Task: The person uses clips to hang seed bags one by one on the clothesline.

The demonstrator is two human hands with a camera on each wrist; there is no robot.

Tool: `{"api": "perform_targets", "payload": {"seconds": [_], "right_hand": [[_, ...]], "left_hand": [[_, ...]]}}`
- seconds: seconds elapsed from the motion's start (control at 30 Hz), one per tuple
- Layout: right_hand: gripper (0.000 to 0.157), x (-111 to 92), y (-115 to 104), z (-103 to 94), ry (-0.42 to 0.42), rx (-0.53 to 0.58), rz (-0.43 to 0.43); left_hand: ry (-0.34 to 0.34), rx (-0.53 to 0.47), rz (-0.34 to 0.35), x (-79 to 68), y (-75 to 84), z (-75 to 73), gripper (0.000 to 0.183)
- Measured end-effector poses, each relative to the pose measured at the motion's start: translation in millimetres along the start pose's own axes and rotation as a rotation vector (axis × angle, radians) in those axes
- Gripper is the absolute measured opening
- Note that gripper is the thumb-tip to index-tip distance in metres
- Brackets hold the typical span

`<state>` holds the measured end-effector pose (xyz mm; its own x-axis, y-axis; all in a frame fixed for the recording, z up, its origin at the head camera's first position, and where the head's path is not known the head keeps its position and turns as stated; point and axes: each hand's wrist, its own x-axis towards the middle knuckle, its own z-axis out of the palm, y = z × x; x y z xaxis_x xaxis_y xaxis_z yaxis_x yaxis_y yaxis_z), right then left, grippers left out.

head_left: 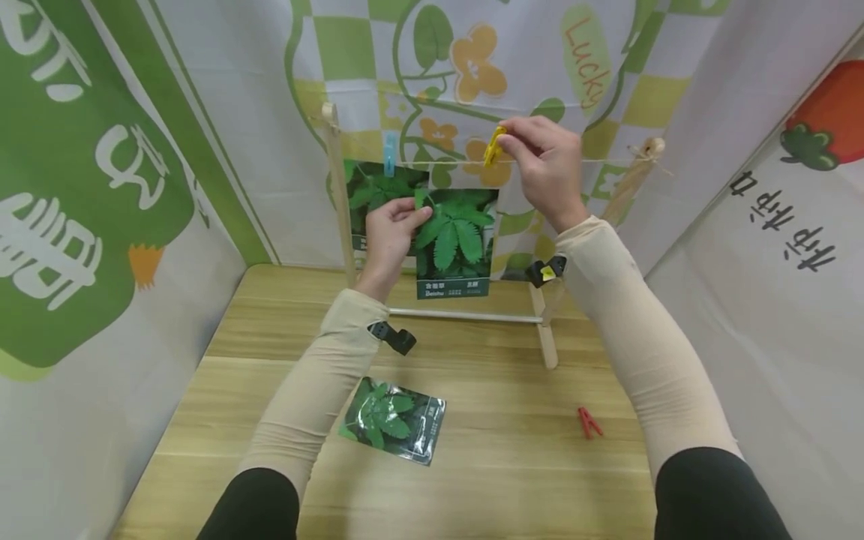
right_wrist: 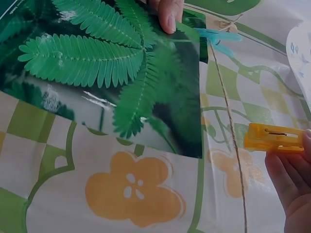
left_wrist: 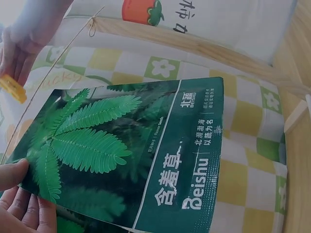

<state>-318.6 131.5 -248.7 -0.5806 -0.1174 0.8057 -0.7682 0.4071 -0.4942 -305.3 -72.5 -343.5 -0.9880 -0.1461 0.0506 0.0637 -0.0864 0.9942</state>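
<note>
My left hand [head_left: 394, 238] pinches the left edge of a green seed packet [head_left: 454, 244] with a leaf picture, thumb in front and fingers behind. The packet hangs upright just below a string [head_left: 445, 163], its top edge lower than the string. In my right hand [head_left: 548, 161], thumb and fingers pinch a yellow clothespin [head_left: 495, 146] right at the string. A blue clothespin [head_left: 389, 155] on the string's left part holds another seed packet [head_left: 367, 196], partly hidden behind my left hand. In the right wrist view the yellow clothespin [right_wrist: 274, 138] overlaps the string's right side.
A third seed packet [head_left: 394, 420] lies flat on the wooden table [head_left: 499, 450], and a red clothespin [head_left: 589, 423] lies at its right. The string is tied between two wooden posts [head_left: 634, 176] of a rack. A patterned cloth [head_left: 607, 45] hangs close behind.
</note>
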Motion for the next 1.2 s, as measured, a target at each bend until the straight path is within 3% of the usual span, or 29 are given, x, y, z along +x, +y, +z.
{"api": "perform_targets", "payload": {"seconds": [0.4,0.7,0.97,1.2], "right_hand": [[0.017,8.3,-1.5,8.0,-0.134,-0.089,0.090],[0.018,7.4,-1.4,4.6,-0.226,-0.087,0.164],[0.024,5.0,3.7,1.4,-0.351,-0.159,0.216],[0.030,5.2,5.7,-1.7,-0.419,-0.110,0.276]], "left_hand": [[-0.006,-0.007,0.018,5.6,8.3,15.1,0.031],[-0.002,0.002,0.013,5.9,7.9,22.6,0.028],[-0.007,0.003,0.030,6.4,7.5,26.6,0.027],[0.003,-0.001,0.048,4.6,6.2,26.8,0.027]]}}
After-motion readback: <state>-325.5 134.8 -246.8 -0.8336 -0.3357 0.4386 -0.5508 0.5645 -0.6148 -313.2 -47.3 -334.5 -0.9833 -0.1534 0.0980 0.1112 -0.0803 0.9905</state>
